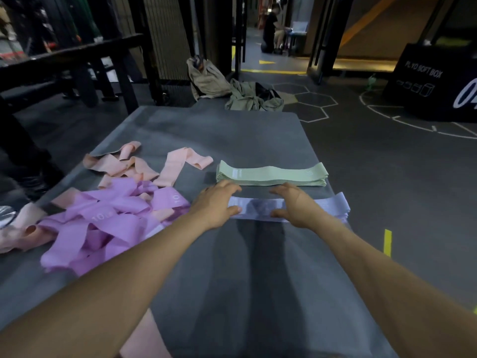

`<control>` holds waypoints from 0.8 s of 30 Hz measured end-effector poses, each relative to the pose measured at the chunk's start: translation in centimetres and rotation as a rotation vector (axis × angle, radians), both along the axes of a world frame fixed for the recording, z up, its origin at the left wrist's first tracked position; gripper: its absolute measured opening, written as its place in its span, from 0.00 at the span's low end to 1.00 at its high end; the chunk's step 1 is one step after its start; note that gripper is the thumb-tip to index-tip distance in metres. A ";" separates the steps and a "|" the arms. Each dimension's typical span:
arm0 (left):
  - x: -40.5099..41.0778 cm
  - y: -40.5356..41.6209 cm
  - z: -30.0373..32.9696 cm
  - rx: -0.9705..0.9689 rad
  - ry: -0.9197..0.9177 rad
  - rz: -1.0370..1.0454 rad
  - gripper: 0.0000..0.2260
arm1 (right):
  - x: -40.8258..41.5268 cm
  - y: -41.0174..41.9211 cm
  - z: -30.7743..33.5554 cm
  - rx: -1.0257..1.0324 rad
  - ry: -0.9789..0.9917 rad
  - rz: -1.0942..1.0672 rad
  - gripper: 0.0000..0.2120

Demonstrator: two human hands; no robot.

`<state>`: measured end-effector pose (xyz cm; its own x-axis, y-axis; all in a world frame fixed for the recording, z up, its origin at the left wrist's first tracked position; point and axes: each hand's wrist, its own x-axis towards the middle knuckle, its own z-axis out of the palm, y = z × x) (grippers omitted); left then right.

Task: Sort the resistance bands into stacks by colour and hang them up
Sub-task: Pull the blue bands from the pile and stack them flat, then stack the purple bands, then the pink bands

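Stacking step: left hand and right hand, fingers flat, pressing pale lilac fabric band stack near grey mat right edge; next, probably gathering loose purple bands.

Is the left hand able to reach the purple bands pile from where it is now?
Probably yes. The left hand rests on the lavender stack, and the purple bands pile lies just beside it on the mat, with nothing between them.

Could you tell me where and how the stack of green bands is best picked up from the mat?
Probably pinch the green stack at its two short looped ends, one hand from each side. It lies flat, long and layered, so end grips should keep the layers aligned.
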<state>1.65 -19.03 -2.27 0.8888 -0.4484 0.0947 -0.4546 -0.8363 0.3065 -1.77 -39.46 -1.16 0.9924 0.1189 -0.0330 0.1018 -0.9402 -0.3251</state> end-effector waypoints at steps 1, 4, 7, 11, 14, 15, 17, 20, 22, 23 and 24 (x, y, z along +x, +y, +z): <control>-0.7 1.2 0.2 -0.007 -0.003 0.026 0.21 | -0.3 1.4 0.1 0.023 -0.015 0.008 0.28; -2.9 5.2 0.7 -0.008 -0.016 0.078 0.18 | -1.4 5.7 0.5 0.064 -0.021 0.061 0.25; -5.1 9.3 1.4 -0.033 -0.037 0.155 0.18 | -2.4 10.2 0.8 0.094 -0.011 0.132 0.24; -7.9 14.9 1.4 -0.053 -0.043 0.254 0.20 | -3.7 16.4 1.1 0.137 -0.021 0.212 0.22; -9.6 18.2 1.1 -0.087 -0.032 0.332 0.20 | -4.7 20.1 0.8 0.210 -0.009 0.221 0.23; -10.1 19.1 1.0 -0.089 -0.027 0.361 0.20 | -4.9 21.2 0.6 0.207 0.001 0.226 0.24; -10.7 20.9 0.9 -0.091 -0.010 0.402 0.22 | -4.9 23.2 0.2 0.189 0.029 0.215 0.26; -11.3 22.9 0.3 -0.153 0.000 0.430 0.22 | -4.4 25.6 0.0 0.157 0.008 0.173 0.28; -11.8 23.5 0.0 -0.189 0.008 0.449 0.22 | -4.1 26.7 -0.2 0.158 0.003 0.153 0.31; -11.9 23.6 -0.2 -0.195 0.011 0.454 0.22 | -3.9 27.1 -0.4 0.157 0.010 0.146 0.31; -12.0 23.7 -0.4 -0.194 0.012 0.456 0.22 | -3.7 27.4 -0.8 0.159 0.017 0.142 0.29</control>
